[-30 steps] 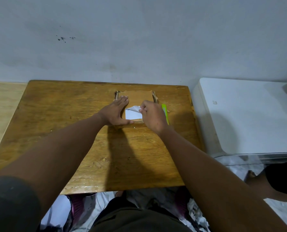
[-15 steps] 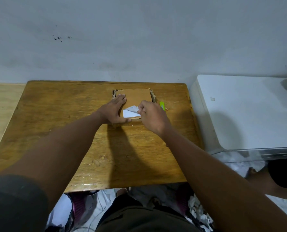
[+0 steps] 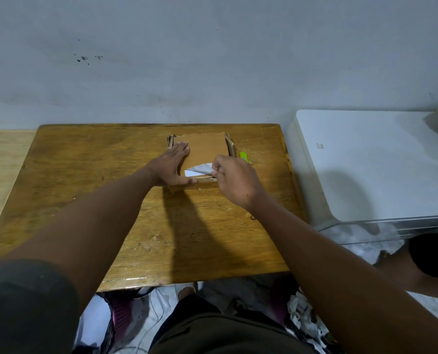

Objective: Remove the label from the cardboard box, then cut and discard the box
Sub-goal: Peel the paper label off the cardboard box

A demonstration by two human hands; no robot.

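A flattened brown cardboard box (image 3: 207, 149) lies on the far middle of the wooden table (image 3: 85, 180). My left hand (image 3: 173, 167) presses flat on the box's left side, fingers straight. A white label (image 3: 198, 169) sits on the box's near part, its right end peeled up and folded over. My right hand (image 3: 234, 180) pinches that lifted end between thumb and fingers. A green cutter (image 3: 243, 156) lies on the table just right of the box, partly hidden behind my right hand.
A white container with a lid (image 3: 378, 162) stands right of the table. The wall (image 3: 212, 60) rises directly behind the table. Another person's leg (image 3: 417, 267) shows at the lower right. Torn paper scraps (image 3: 302, 318) and shoes lie on the floor below the table's near edge.
My right hand has pulled the label's free end toward me, peeling more of it off the box. My left hand stays pressed on the box.
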